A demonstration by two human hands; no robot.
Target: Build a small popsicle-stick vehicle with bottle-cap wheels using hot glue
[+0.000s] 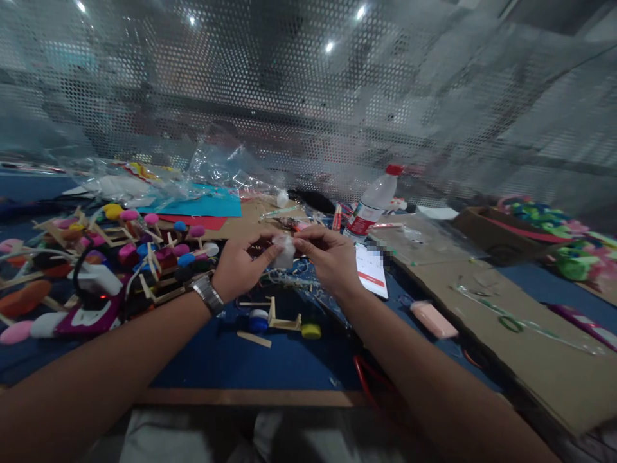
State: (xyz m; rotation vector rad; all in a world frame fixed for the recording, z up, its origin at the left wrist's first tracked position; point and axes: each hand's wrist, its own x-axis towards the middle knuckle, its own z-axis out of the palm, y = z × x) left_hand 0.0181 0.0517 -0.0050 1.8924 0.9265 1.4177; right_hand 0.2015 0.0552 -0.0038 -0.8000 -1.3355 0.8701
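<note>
My left hand (243, 262) and my right hand (332, 258) meet above the middle of the table. Thumbs and fingers of both pinch a small whitish, translucent packet (283, 252); what is inside it cannot be made out. A metal-banded watch (208, 294) is on my left wrist. Below the hands, a small frame of wooden sticks (284, 323) lies on the blue tabletop, with a blue-and-white round piece (259, 320) at one side and a yellow round piece (311, 331) at the other. A loose flat stick (254, 339) is in front of it.
At left lie many coloured stick pieces (149, 257) and a purple power strip (91, 315). A red-capped bottle (373, 202) stands behind a phone (370, 273). To the right are a pink block (434, 319), cardboard (520, 334) and a box (501, 238). Perforated metal (270, 83) closes the back.
</note>
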